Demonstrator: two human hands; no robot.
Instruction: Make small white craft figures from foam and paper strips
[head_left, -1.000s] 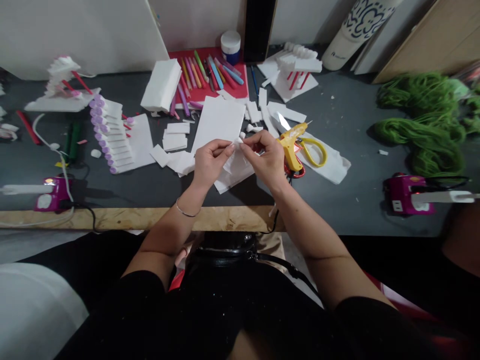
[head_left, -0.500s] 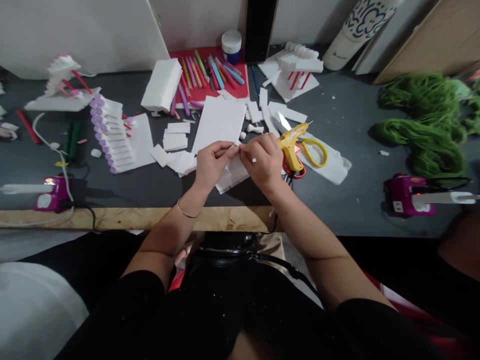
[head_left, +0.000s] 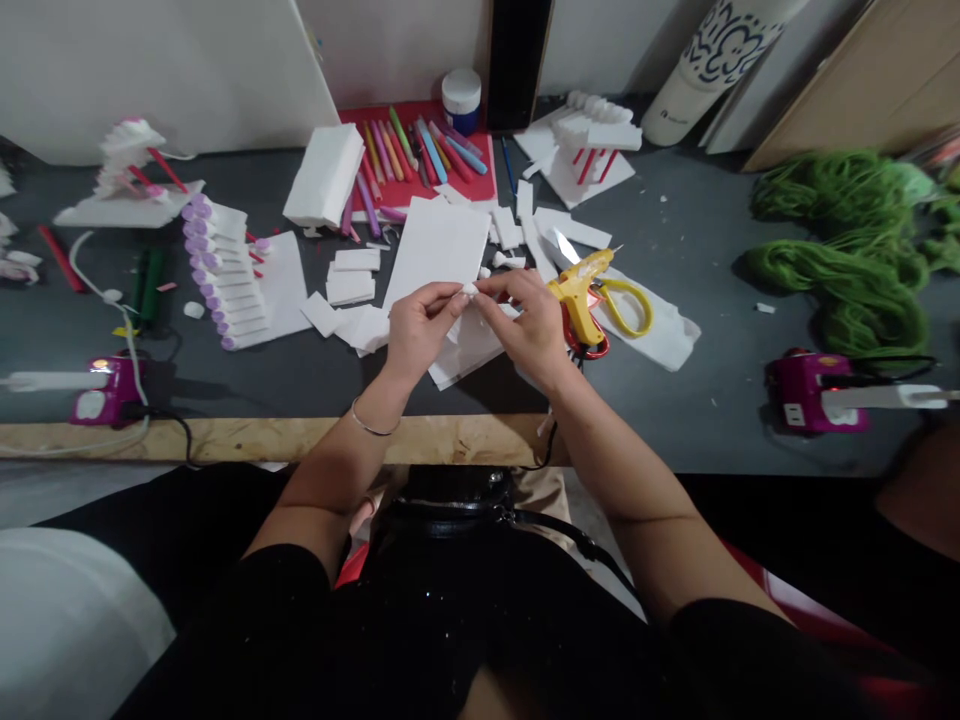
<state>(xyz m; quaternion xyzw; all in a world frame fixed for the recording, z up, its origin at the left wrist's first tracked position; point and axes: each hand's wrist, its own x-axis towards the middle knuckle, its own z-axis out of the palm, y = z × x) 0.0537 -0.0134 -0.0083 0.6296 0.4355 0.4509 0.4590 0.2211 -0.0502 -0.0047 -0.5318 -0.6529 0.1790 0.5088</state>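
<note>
Both hands meet over the white sheets at the middle of the table. My left hand (head_left: pixel 421 325) pinches a small white piece (head_left: pixel 469 289) between thumb and forefinger. From the other side, my right hand (head_left: pixel 529 325) grips the same piece with its fingertips. Behind the hands lies a white foam sheet (head_left: pixel 439 240), with small white cut pieces (head_left: pixel 507 228) beside it. A yellow glue gun (head_left: pixel 581 295) rests just right of my right hand, over scissors with a yellow handle (head_left: pixel 634 308) and a red-handled pair (head_left: pixel 598 347).
White stepped models stand at the left (head_left: pixel 225 275) and back right (head_left: pixel 600 140). Coloured pens (head_left: pixel 405 150) lie on a red sheet near a white-lidded jar (head_left: pixel 461 95). Green yarn (head_left: pixel 840 250) and a purple power adapter (head_left: pixel 817 393) are at the right. People sit on both sides.
My right hand has opened out its curled fingers somewhat and now pinches the white piece with thumb and fingertips. The piece shows more clearly between both hands. The camera view has shifted slightly.
</note>
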